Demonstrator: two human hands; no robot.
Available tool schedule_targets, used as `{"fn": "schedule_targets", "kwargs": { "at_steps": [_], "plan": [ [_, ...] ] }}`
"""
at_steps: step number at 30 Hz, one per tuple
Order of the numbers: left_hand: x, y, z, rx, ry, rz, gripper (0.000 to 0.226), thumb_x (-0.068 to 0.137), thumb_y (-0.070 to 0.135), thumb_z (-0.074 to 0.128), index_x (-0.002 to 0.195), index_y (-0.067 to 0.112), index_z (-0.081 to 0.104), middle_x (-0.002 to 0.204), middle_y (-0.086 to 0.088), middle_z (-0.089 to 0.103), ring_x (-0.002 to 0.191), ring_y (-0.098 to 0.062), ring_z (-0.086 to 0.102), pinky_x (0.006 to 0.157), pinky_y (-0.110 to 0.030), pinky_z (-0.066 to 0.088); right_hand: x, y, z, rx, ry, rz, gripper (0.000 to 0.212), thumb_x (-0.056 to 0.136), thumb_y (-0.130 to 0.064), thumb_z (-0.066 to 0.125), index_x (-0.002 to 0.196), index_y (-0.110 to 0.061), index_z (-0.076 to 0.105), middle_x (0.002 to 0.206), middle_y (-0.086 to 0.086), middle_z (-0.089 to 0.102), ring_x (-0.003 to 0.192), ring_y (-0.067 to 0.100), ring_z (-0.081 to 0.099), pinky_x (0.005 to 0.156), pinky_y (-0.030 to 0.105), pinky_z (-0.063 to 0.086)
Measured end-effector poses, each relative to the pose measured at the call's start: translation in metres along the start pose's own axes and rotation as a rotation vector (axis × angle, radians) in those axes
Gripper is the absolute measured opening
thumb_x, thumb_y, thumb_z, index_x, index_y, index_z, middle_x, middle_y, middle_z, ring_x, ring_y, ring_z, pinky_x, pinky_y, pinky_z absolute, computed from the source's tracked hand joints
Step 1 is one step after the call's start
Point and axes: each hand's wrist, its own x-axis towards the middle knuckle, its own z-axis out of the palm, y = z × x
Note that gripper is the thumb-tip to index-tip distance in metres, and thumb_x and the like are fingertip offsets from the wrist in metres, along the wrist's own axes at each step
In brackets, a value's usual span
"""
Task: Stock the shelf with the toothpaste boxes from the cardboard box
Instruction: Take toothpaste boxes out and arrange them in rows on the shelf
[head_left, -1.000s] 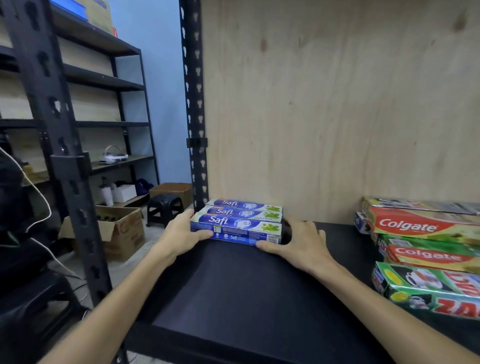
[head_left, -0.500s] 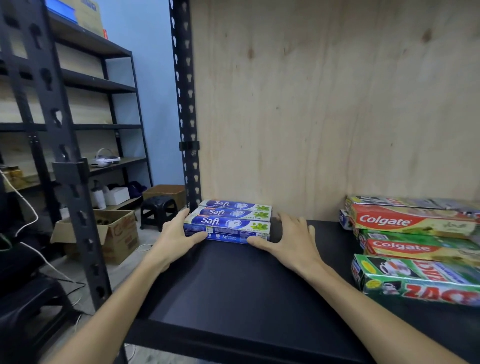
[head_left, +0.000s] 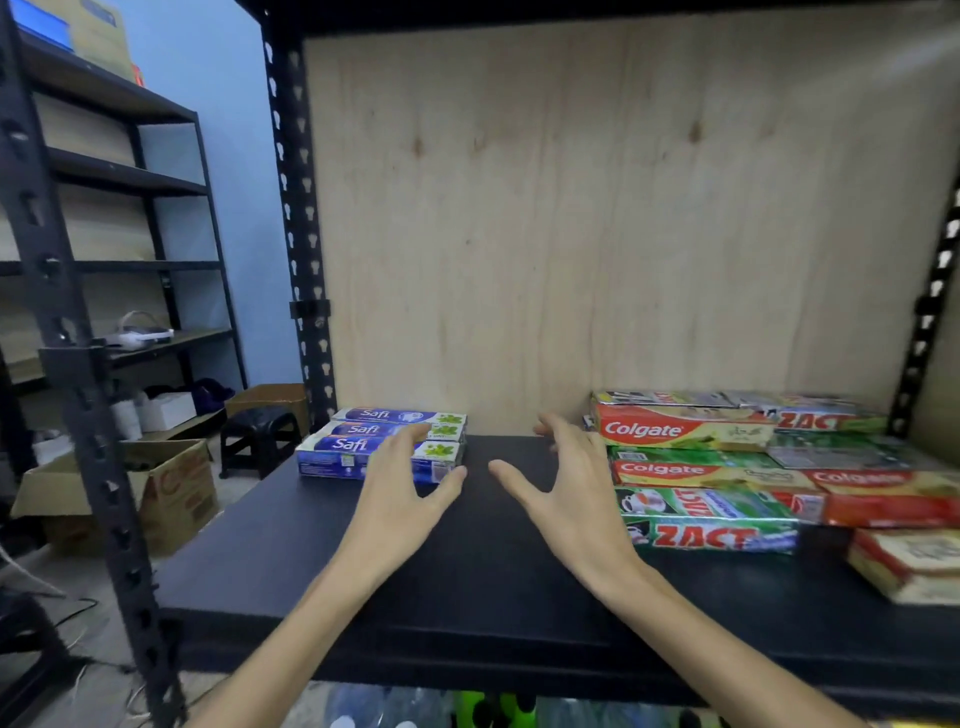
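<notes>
The black shelf (head_left: 493, 587) carries three blue Safi toothpaste boxes (head_left: 358, 447) at its left rear corner, lying flat side by side, lengthwise along the plywood back panel (head_left: 571, 208). The left hand (head_left: 400, 488) hovers over the shelf just in front of the right end of these boxes, its fingers (head_left: 410, 436) spread wide and straight, overlapping the boxes in the view; whether they touch the cardboard cannot be told. The right hand (head_left: 571, 488) hangs over the middle of the shelf, right of the Safi boxes and apart from them, fingers likewise splayed wide and holding nothing. At the right side of the shelf lie red Colgate toothpaste boxes (head_left: 680, 428) and green Zact toothpaste boxes (head_left: 711, 535), stacked and laid in rows against the back panel and forward of it. Left of the shelf, down on the floor, an open cardboard box (head_left: 176, 488) stands beside the black upright post (head_left: 78, 364), with a small dark stool (head_left: 260, 436) just behind it.
</notes>
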Motion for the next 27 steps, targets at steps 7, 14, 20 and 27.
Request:
{"fn": "schedule_targets", "kwargs": {
  "at_steps": [7, 14, 20, 27],
  "plan": [
    [0.028, 0.062, 0.065, -0.121, -0.062, 0.002, 0.047, 0.089, 0.035, 0.070, 0.132, 0.022, 0.055, 0.131, 0.009, 0.059, 0.115, -0.005, 0.057, 0.100, -0.027, 0.046, 0.028, 0.063, -0.088, -0.183, 0.130, 0.059, 0.069, 0.086, -0.052, 0.072, 0.142, -0.018, 0.050, 0.131, 0.001, 0.062, 0.129, 0.024, 0.044, 0.103, 0.042, 0.042],
    [0.061, 0.107, 0.132, -0.129, -0.285, -0.105, 0.059, 0.093, 0.047, 0.063, 0.143, 0.019, 0.048, 0.138, 0.008, 0.057, 0.124, -0.011, 0.055, 0.100, -0.029, 0.043, 0.064, 0.147, -0.170, -0.542, -0.089, 0.425, 0.090, 0.084, -0.067, 0.064, 0.153, -0.019, 0.032, 0.150, 0.015, 0.046, 0.143, 0.039, 0.027, 0.113, 0.049, 0.026],
    [0.071, 0.129, 0.166, -0.279, -0.365, -0.202, 0.013, 0.098, 0.036, 0.061, 0.107, 0.028, 0.058, 0.103, 0.010, 0.071, 0.085, 0.000, 0.066, 0.067, -0.020, 0.047, 0.076, 0.172, -0.185, -0.411, -0.151, 0.372, 0.056, 0.086, -0.063, 0.065, 0.126, -0.025, 0.059, 0.122, 0.004, 0.066, 0.132, 0.036, 0.042, 0.104, 0.044, 0.028],
    [0.053, 0.166, 0.184, -0.222, -0.334, -0.122, 0.028, 0.098, 0.036, 0.059, 0.121, 0.019, 0.059, 0.093, 0.016, 0.068, 0.074, 0.002, 0.068, 0.054, -0.011, 0.048, 0.061, 0.188, -0.222, -0.372, 0.005, 0.439, 0.048, 0.086, -0.060, 0.068, 0.116, -0.022, 0.064, 0.124, 0.016, 0.065, 0.132, 0.040, 0.038, 0.105, 0.049, 0.030]
  ]
}}
